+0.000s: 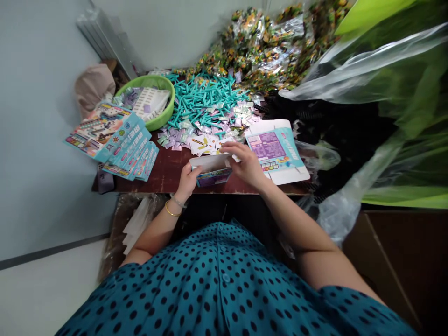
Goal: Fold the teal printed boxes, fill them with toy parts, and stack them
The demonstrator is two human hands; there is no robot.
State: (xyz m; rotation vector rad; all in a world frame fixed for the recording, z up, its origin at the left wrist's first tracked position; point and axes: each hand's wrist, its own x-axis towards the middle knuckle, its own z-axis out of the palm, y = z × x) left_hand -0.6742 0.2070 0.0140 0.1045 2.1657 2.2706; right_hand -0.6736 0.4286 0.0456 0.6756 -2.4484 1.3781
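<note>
A small printed cardboard box [214, 178], blue and purple outside and white inside, is held up at the table's front edge with its top side open. My left hand [188, 181] grips its left end, thumb over the near rim. At the right end my right hand [248, 164] is closed on the box's edge, its upper fingers reaching over the opening. Just behind the box lie white picture cards [203, 143]. To the right of my right hand is a flattened box [271, 149] of similar print. What is inside the held box is hidden.
Turquoise plastic sticks [203, 98] and small sachets [182, 134] are heaped behind. A green basket [171, 105] holds sheets and packets. Stacked printed boxes [131, 149] stand left. Bags of yellow-green pieces [259, 42] line the wall; clear plastic bags [350, 60] hang at right.
</note>
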